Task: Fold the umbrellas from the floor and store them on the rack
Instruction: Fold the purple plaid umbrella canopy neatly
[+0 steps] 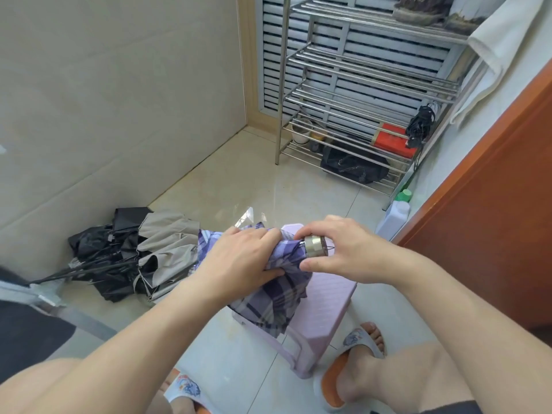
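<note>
I hold a purple plaid umbrella point(277, 297) over a lilac plastic stool point(325, 312). My left hand point(242, 258) grips the bunched canopy near its handle end, fingers wrapped over the cloth. My right hand point(337, 249) pinches the silver handle cap point(313, 246), thumb below and fingers above. Loose plaid cloth hangs down below my left hand. On the floor to the left lie a beige umbrella point(167, 249) and a black umbrella point(101, 255), both half collapsed. The steel rack point(370, 94) stands at the back, a folded black umbrella point(421, 124) hanging at its right side.
The rack's low shelves carry a red box point(394, 140), a white pot point(301, 131) and a black bag point(355, 167). A white bottle with a green cap point(394, 216) stands by the orange door point(493, 198). A towel point(501, 46) drapes at the upper right. My sandalled feet flank the stool.
</note>
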